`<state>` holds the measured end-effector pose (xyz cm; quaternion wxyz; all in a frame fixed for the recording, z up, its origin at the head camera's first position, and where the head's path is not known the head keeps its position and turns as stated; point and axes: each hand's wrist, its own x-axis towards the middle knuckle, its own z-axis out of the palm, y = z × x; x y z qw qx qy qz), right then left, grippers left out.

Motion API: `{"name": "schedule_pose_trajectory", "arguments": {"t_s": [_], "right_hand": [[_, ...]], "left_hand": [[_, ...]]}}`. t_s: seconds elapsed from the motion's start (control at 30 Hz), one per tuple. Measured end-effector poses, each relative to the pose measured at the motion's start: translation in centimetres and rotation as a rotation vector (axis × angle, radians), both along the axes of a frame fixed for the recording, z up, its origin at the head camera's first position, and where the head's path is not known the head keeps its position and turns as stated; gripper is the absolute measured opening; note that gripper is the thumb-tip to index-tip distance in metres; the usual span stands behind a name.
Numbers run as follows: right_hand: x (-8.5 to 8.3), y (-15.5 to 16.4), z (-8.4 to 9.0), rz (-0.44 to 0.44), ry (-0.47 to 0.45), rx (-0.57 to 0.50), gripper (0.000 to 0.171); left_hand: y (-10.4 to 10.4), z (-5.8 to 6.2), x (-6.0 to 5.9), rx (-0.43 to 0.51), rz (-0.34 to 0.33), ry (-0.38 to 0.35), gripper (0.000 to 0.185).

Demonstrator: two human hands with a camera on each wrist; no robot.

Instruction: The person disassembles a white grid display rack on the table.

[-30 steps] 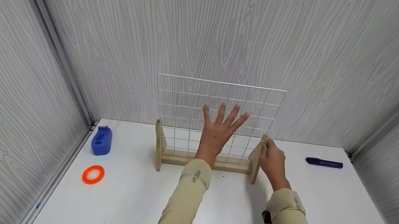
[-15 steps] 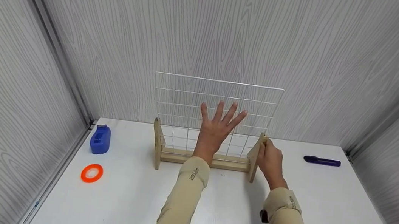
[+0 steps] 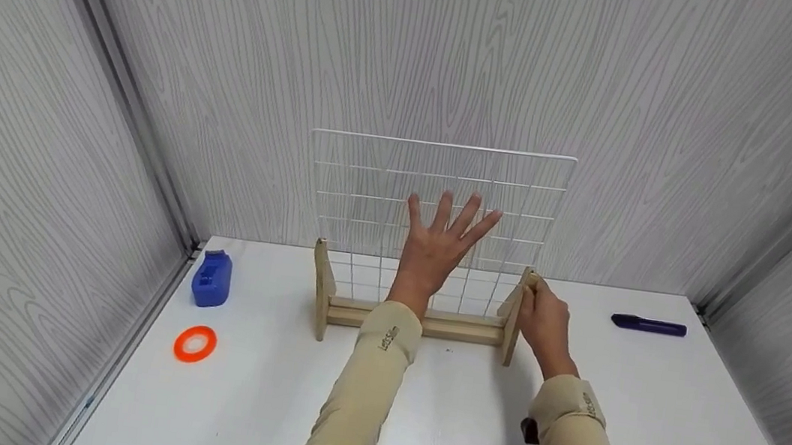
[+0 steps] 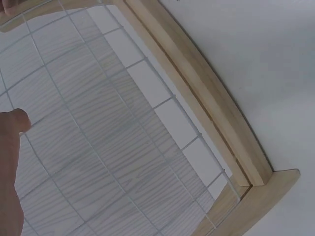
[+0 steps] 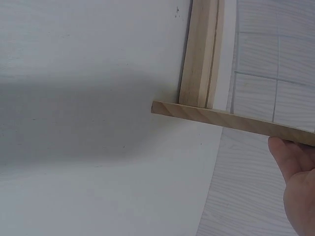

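A white wire grid panel stands upright in a wooden stand at the back of the white table. My left hand lies flat against the grid with fingers spread. My right hand grips the top of the stand's right upright. The left wrist view shows the grid and the stand's base rail, with a bit of the hand at the left edge. The right wrist view shows the right upright and my thumb on it.
A blue tape dispenser and an orange tape roll lie at the table's left. A dark blue marker lies at the back right. Grey wood-grain walls close in the back and both sides.
The grid panel has risen a little in the stand, its top edge now higher. My left hand moved up with it; the right hand stays on the upright.
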<state>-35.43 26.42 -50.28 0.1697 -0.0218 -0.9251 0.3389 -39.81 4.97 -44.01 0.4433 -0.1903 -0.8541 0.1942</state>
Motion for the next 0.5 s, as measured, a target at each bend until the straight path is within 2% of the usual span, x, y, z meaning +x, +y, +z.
{"name": "schedule_pose_trajectory", "arguments": {"t_s": [0.2, 0.37, 0.5], "right_hand": [[0.0, 0.2, -0.1, 0.027, -0.014, -0.023, 0.032], [0.0, 0.4, 0.1, 0.040, -0.012, -0.088, 0.049], [-0.1, 0.5, 0.4, 0.040, -0.022, -0.110, 0.052]], "left_hand": [[0.0, 0.6, 0.3, -0.023, 0.010, -0.005, 0.107], [-0.1, 1.4, 0.1, -0.001, 0.017, -0.028, 0.106], [-0.2, 2.3, -0.1, 0.018, 0.000, -0.019, 0.100]]}}
